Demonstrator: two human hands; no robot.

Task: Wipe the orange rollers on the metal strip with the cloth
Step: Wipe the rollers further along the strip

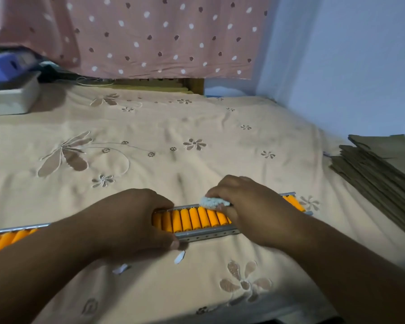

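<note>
Wiping step under way: right hand (241, 202), fingers pinching a small white fluffy cloth (212, 201), is pressing it on orange plastic rollers (192, 219) in the long metal strip (206, 236) lying across the bed, left hand (136, 218) clamping the strip; next, probably sliding along to unwiped rollers.

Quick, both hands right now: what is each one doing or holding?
Left hand: closed around the metal strip, holding it on the bedsheet.
Right hand: closed on the cloth, pressing it onto the orange rollers.
</note>
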